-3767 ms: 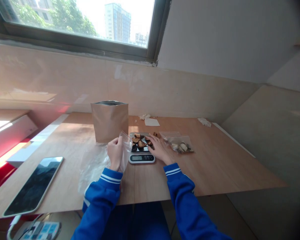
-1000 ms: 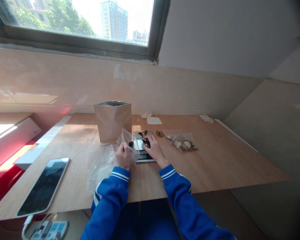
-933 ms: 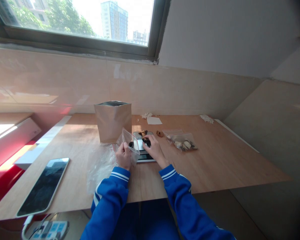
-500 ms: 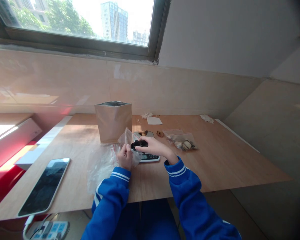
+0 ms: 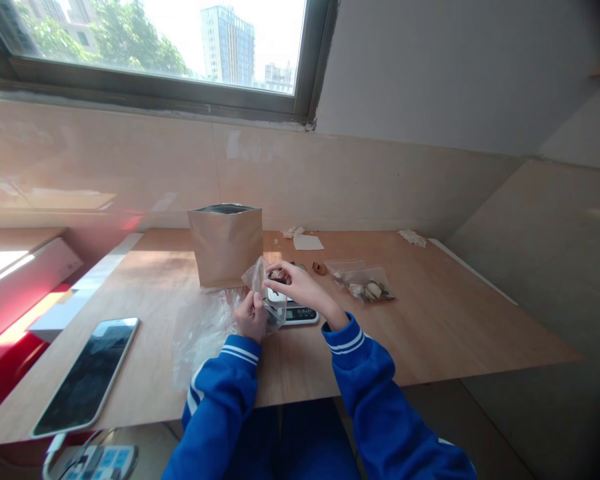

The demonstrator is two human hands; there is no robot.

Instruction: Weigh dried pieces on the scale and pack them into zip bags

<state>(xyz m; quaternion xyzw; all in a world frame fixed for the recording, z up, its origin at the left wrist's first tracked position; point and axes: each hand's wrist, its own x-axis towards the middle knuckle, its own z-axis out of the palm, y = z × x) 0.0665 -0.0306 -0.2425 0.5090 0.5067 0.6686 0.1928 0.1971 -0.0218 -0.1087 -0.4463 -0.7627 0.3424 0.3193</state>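
Your left hand [image 5: 251, 317] is closed around the lower part of the clear zip bag [image 5: 270, 301], just left of the digital kitchen scale [image 5: 300, 315], and holds the bag upright. The fingers [image 5: 275, 283] of your right hand [image 5: 303, 288] reach over the bag's mouth, curled and nearly closed. You can't tell from this view whether they are pinching anything. A dried brown piece [image 5: 276, 274] sits right at those fingertips, at the bag's mouth, above the scale.

The film looks thin and soft, so it will likely crumple and sag. It's best held at the stiffer zip rim, with the mouth kept spread. The dried pieces look light, hard and probably brittle, so take them by their edges with gentle pressure.

Behind the scale and to the left stands a foil-lined kraft pouch [image 5: 225, 247]. To the right of the scale lies a second zip bag [image 5: 363, 285] of pale pieces, with a small brown piece [image 5: 319, 268] nearby.
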